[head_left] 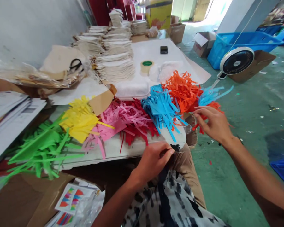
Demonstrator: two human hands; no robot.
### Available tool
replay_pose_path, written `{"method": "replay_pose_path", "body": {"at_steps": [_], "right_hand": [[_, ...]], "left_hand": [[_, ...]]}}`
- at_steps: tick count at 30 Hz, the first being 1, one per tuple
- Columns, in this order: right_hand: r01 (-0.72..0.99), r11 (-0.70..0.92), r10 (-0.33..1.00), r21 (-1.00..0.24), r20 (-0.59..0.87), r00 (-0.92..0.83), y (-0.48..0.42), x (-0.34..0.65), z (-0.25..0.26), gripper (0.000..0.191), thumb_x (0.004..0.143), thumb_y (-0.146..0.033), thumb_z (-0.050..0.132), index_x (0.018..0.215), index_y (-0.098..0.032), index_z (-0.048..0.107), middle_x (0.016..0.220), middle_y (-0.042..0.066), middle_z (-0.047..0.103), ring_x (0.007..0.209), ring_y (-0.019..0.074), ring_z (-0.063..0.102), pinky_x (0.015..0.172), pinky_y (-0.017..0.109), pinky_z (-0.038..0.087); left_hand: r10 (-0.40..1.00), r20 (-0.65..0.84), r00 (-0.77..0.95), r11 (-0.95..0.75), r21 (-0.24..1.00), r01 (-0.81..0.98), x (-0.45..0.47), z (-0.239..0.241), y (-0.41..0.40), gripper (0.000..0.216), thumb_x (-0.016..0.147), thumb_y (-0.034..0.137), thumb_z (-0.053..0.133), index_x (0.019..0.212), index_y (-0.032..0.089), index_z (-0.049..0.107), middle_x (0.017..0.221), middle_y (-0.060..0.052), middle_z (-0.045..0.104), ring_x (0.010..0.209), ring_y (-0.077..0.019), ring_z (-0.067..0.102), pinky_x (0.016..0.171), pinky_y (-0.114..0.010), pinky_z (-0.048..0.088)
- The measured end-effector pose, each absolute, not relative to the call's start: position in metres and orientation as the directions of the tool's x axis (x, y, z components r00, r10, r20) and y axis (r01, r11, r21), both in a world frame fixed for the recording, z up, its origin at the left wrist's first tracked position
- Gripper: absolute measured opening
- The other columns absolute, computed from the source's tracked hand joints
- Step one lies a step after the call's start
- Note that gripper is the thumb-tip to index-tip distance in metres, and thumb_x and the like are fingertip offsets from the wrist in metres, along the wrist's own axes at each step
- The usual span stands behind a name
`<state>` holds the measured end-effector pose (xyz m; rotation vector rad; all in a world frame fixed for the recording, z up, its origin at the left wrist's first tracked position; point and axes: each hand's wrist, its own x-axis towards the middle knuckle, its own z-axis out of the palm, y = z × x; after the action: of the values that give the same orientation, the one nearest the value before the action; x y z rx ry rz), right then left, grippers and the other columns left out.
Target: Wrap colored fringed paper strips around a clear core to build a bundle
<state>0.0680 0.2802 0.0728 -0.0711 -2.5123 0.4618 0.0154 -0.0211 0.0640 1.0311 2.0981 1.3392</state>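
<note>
My left hand is closed in a pinch in front of the table edge. A thin pale strand, thread or needle, sticks out from its fingertips. To the right, my right hand pinches thumb against fingers beside the orange paper tassels; what sits between the fingertips is too small to make out. Just beyond it are a light blue tassel and more orange strips. Blue tassels, pink tassels, dark red tassels, yellow tassels and green tassels lie along the edge.
Behind the tassels are a plastic tray, a tape roll and stacked pale sheets. Scissors lie left. A fan and a blue crate stand right. A cardboard box with printed cards is below left.
</note>
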Motion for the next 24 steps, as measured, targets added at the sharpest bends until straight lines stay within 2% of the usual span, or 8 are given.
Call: {"method": "replay_pose_path", "body": {"at_steps": [4,8,11,14,17,20,24], "right_hand": [[0.032,0.989,0.103,-0.143,0.527,-0.843,0.248,0.061,0.068,0.025,0.101,-0.040,0.064,0.115,-0.026,0.078,0.114,0.009,0.076,0.097,0.0258,0.073,0.067,0.035,0.052],[-0.152,0.981,-0.069,-0.121,0.515,-0.854,0.206,0.025,0.066,0.029,0.108,-0.035,0.054,0.112,-0.024,0.080,0.109,0.009,0.075,0.095,0.0207,0.070,0.074,0.032,0.050],[-0.170,0.979,-0.097,-0.109,0.485,-0.869,0.184,-0.008,0.056,0.032,0.109,-0.036,0.051,0.118,-0.022,0.079,0.106,0.010,0.075,0.090,0.0220,0.066,0.073,0.033,0.046],[-0.158,0.980,-0.082,-0.124,0.473,-0.877,0.175,-0.028,0.046,0.035,0.110,-0.032,0.046,0.111,-0.020,0.079,0.100,0.011,0.074,0.084,0.0225,0.061,0.071,0.035,0.040],[-0.162,0.974,-0.065,-0.160,0.486,-0.871,0.176,-0.033,0.042,0.036,0.109,-0.030,0.045,0.099,-0.021,0.078,0.096,0.010,0.073,0.083,0.0229,0.060,0.071,0.036,0.040],[-0.162,0.961,-0.025,-0.222,0.516,-0.856,0.179,-0.033,0.040,0.035,0.109,-0.034,0.048,0.090,-0.022,0.075,0.093,0.009,0.071,0.082,0.0223,0.063,0.070,0.035,0.043],[-0.182,0.918,0.054,-0.353,0.564,-0.824,0.183,-0.036,0.042,0.026,0.104,-0.037,0.058,0.086,-0.024,0.071,0.090,0.006,0.069,0.082,0.0201,0.066,0.069,0.032,0.049]], "left_hand": [[0.616,0.151,-0.773,0.377,0.805,0.458,-0.029,0.077,-0.021,0.014,0.100,0.028,0.064,0.092,0.022,0.073,0.092,-0.002,0.077,0.084,-0.0169,0.068,0.077,-0.028,0.047],[0.459,0.204,-0.865,0.503,0.743,0.442,-0.073,0.078,-0.007,0.016,0.099,0.019,0.061,0.104,0.021,0.075,0.103,-0.005,0.080,0.091,-0.0199,0.073,0.085,-0.031,0.052],[0.425,0.173,-0.889,0.542,0.738,0.403,-0.093,0.074,0.003,0.020,0.099,0.017,0.058,0.108,0.021,0.075,0.103,-0.006,0.081,0.093,-0.0213,0.076,0.088,-0.033,0.055],[0.413,0.115,-0.903,0.541,0.767,0.345,-0.102,0.070,0.006,0.021,0.099,0.019,0.058,0.111,0.021,0.075,0.091,-0.005,0.081,0.089,-0.0219,0.077,0.087,-0.033,0.058],[0.415,0.063,-0.908,0.529,0.795,0.297,-0.104,0.069,0.006,0.021,0.100,0.022,0.059,0.114,0.023,0.074,0.081,-0.003,0.079,0.083,-0.0213,0.078,0.085,-0.033,0.059],[0.409,0.054,-0.911,0.511,0.814,0.278,-0.106,0.068,0.004,0.020,0.099,0.022,0.060,0.114,0.023,0.074,0.084,-0.003,0.080,0.080,-0.0201,0.078,0.084,-0.032,0.060],[0.415,0.123,-0.902,0.450,0.834,0.320,-0.109,0.067,0.005,0.012,0.099,0.024,0.063,0.104,0.022,0.074,0.094,-0.005,0.081,0.084,-0.0215,0.078,0.083,-0.034,0.060]]}}
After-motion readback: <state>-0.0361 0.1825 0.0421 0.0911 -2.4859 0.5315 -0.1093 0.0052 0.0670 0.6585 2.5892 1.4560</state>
